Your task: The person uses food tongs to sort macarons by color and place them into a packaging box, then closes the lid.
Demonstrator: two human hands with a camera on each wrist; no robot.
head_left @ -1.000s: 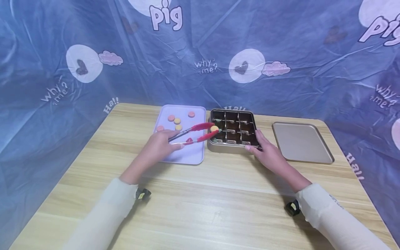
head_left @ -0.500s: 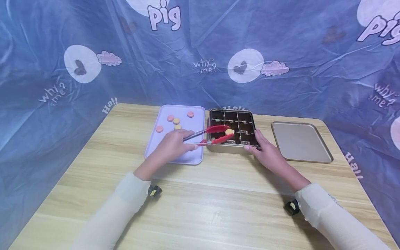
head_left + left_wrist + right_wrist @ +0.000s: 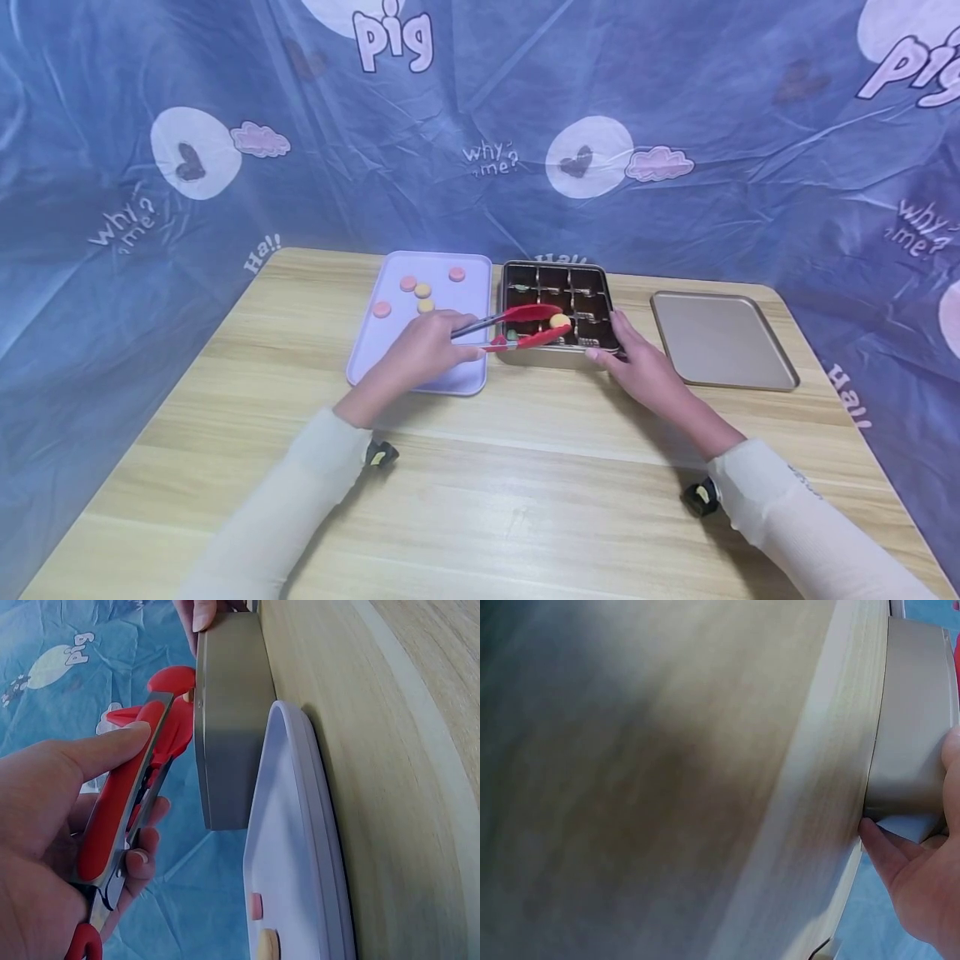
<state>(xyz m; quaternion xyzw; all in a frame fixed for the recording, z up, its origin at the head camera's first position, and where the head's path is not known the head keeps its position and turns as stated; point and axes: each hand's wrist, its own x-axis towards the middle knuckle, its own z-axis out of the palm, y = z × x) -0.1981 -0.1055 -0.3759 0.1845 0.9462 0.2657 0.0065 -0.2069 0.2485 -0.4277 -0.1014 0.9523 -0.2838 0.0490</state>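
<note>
My left hand (image 3: 427, 346) grips kitchen tongs (image 3: 534, 312) with red tips. Between those tips is a yellow macaron (image 3: 559, 321), over the front middle compartment of a gold tin (image 3: 551, 358) with a dark divided insert. In the left wrist view, thumb and fingers wrap round the red and metal handles (image 3: 120, 795), and the tips overlap the tin's top edge. My right hand (image 3: 637, 358) holds the tin's near right corner, thumb on the front wall. Something green (image 3: 512, 335) shows in a left compartment; the tongs partly cover the front ones.
Left of the tin lies a lilac tray (image 3: 450, 379) with several pink macarons (image 3: 382, 309) and yellow macarons (image 3: 423, 290). The tin's gold lid (image 3: 723, 342) lies flat to its right. A blue printed cloth (image 3: 510, 217) hangs behind the wooden table (image 3: 517, 483).
My left hand has moved right, carrying the macaron in the tongs from the tin's left edge to over its front middle. The right hand stays on the tin's corner.
</note>
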